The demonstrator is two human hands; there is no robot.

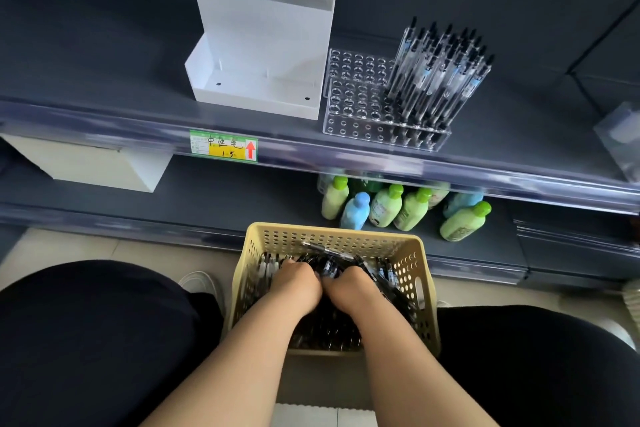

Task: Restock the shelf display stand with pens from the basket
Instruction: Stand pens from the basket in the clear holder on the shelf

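The left hand (pixel 298 282) and right hand (pixel 349 288) lie side by side in the yellow basket (pixel 415 274) between the person's knees, sunk among loose pens (pixel 329 265). Only the knuckles show. The fingers bend down into the pile, so I cannot tell whether they grip anything. At the shelf's (pixel 138 80) front edge, the clear display stand (pixel 353 107) holds upright pens (pixel 440 73) at its right end.
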